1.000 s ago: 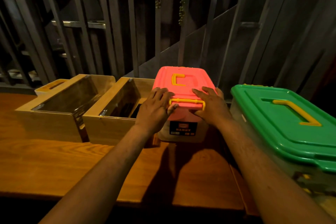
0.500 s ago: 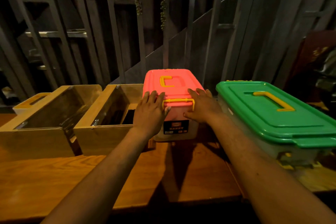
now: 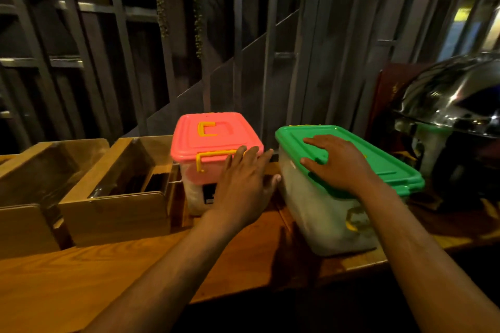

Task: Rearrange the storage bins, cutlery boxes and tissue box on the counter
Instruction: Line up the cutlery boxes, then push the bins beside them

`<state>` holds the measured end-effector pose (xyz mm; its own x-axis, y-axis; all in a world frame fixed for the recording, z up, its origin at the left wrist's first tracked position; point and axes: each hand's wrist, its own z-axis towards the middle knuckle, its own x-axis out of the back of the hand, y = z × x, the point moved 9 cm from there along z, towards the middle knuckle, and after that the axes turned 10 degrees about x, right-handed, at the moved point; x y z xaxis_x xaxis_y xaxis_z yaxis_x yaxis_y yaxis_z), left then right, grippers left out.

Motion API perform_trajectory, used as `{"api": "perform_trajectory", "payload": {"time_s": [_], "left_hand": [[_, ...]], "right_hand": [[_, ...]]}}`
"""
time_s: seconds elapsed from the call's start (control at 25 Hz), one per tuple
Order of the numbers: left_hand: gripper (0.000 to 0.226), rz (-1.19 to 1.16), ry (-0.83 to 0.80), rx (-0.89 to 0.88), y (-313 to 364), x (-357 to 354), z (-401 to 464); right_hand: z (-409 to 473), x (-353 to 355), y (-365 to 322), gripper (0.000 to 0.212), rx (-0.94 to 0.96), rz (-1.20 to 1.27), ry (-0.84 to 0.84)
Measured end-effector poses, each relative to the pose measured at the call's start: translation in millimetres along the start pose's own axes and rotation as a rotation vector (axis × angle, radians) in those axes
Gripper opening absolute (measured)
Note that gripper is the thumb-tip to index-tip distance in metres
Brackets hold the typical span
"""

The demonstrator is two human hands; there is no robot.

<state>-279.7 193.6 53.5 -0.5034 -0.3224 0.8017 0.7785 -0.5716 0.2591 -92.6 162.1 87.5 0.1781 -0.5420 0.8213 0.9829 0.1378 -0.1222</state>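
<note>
A small bin with a pink lid point(image 3: 216, 132) and yellow handles stands at the back of the wooden counter point(image 3: 81, 273). To its right stands a larger clear bin with a green lid point(image 3: 378, 154). My left hand point(image 3: 243, 184) hovers with fingers spread in the gap between the two bins, in front of the pink bin's right front corner. My right hand point(image 3: 338, 162) lies flat on the green lid near its front left, fingers apart. Two open wooden cutlery boxes point(image 3: 119, 213) point(image 3: 24, 197) sit left of the pink bin. I see no tissue box.
A shiny metal chafing dish with a domed cover point(image 3: 454, 105) stands at the far right, with a dark red board behind it. A slatted dark wall runs right behind the bins. The counter's front edge point(image 3: 270, 289) is close to me.
Both hands have left the pink lid and moved right: the right one onto the green lid, the left one to the gap between the bins. The view has turned right.
</note>
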Motion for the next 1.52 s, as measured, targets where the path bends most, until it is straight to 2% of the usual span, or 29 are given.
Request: {"api": "perform_trajectory", "payload": {"time_s": [0.24, 0.36, 0.44, 0.52, 0.8, 1.0, 1.28, 1.52], "left_hand": [[0.062, -0.026, 0.050, -0.055, 94.2, -33.3, -1.3], [0.061, -0.040, 0.048, -0.004, 135.8, -59.1, -2.7], [0.061, -0.022, 0.050, 0.039, 150.7, -71.5, -6.7], [0.061, -0.019, 0.089, 0.097, 149.5, -72.2, -11.5], [0.055, 0.008, 0.143, 0.172, 130.5, -64.2, -8.9], [0.051, 0.059, 0.154, 0.225, 102.6, -67.3, 11.2], [0.052, 0.134, 0.122, 0.193, 72.4, -83.7, 50.1], [0.061, 0.172, 0.054, 0.216, 53.2, -100.2, 86.4]], "right_hand": [[-52.2, 22.1, 79.8, 0.051, -0.036, 0.045, 0.049], [-72.9, 30.6, 129.2, 0.066, -0.051, 0.056, -0.002], [-84.6, 26.5, 155.6, 0.073, -0.041, 0.159, -0.035], [-91.7, 20.3, 164.6, 0.076, 0.018, 0.271, -0.019], [-76.1, 10.0, 154.3, 0.087, 0.180, 0.370, 0.033], [-51.8, -6.2, 137.0, 0.091, 0.171, 0.397, -0.001], [-13.9, -31.2, 139.8, 0.095, 0.152, 0.393, -0.011], [25.6, -58.9, 154.0, 0.103, 0.136, 0.357, -0.090]]}}
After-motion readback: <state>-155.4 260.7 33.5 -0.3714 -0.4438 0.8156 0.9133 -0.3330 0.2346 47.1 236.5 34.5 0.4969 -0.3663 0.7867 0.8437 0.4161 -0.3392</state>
